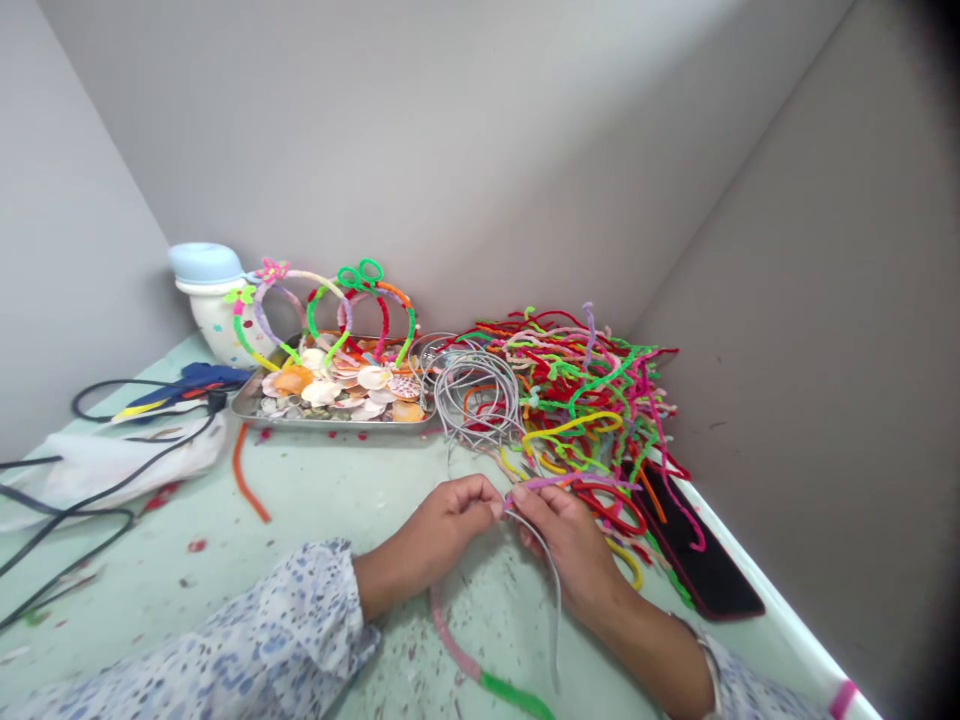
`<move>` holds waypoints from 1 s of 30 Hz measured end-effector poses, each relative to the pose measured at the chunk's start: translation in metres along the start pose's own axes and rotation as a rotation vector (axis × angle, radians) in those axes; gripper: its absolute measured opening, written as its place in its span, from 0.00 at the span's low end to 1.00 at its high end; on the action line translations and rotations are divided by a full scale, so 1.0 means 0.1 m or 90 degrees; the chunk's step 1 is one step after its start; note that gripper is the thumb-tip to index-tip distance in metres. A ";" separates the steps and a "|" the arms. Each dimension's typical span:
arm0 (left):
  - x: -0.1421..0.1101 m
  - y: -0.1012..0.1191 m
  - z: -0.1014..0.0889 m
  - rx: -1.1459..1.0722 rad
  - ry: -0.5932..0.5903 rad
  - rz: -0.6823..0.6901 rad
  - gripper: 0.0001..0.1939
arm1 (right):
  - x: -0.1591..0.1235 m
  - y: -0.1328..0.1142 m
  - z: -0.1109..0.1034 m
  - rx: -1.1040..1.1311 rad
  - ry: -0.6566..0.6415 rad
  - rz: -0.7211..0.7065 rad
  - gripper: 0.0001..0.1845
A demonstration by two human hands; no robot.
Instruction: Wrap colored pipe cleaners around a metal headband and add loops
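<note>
Grey card walls close in corner, pale green tabletop flecked with red. Head view: shell-filled metal tray ahead, coiled grey wire bands beside it, big pipe cleaner heap to right. Hands together, low centre. Left hand curled, fingertips meeting other hand, grip hidden. Right hand pinches purple pipe cleaner against thin grey band; band tail hangs toward table. Wrists angled inward, forearms low. Pinch close at junction, good control there. Pink-and-green pipe cleaner lies loose below.
</note>
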State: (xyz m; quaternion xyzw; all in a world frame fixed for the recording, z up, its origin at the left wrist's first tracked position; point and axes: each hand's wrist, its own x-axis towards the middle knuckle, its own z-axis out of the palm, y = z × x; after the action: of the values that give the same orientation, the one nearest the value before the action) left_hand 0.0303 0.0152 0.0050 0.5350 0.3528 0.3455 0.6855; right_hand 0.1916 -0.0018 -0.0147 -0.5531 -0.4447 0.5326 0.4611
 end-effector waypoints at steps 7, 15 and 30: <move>0.02 0.00 0.00 0.029 0.022 -0.013 0.08 | -0.01 -0.02 0.00 -0.026 0.005 -0.013 0.20; 0.05 -0.07 -0.02 0.058 0.007 0.038 0.07 | -0.03 -0.05 0.00 -0.042 0.015 -0.032 0.20; 0.07 -0.11 -0.02 0.118 0.023 0.060 0.08 | -0.06 -0.09 -0.02 -0.130 0.010 -0.112 0.18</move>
State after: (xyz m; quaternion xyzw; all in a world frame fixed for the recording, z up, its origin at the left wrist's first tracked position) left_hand 0.0333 0.0196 -0.0070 0.6060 0.3701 0.3524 0.6096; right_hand 0.1935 -0.0060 -0.0051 -0.5600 -0.5401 0.4377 0.4507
